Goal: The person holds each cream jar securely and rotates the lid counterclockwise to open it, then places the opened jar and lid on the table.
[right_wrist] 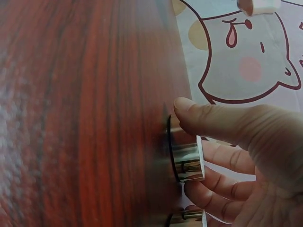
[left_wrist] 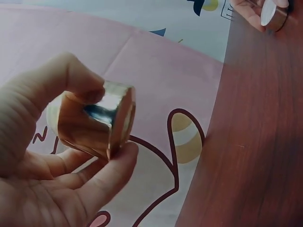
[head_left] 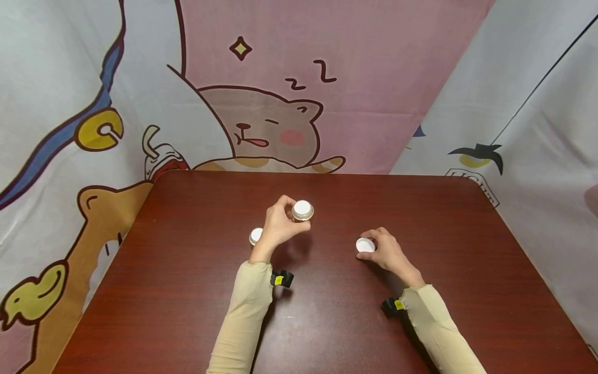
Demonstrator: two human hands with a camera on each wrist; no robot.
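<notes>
My left hand (head_left: 279,226) grips a small round gold jar (left_wrist: 92,120) with a white top, thumb on one side and fingers on the other. The jar is held above the brown table, its shadow below. To the right, my right hand (head_left: 385,249) pinches a short gold round piece with a white face (right_wrist: 188,153), lid-like, at the table surface; whether it touches the wood I cannot tell. Another shiny gold piece (right_wrist: 189,217) shows partly below it in the right wrist view. A white-topped round piece (head_left: 256,236) stands beside the left wrist, partly hidden by it.
The dark red-brown table (head_left: 327,332) has rounded far corners. Cartoon-printed cloth (head_left: 364,104) hangs behind it and along both sides. Black wrist cameras sit at both cuffs, near the tabletop.
</notes>
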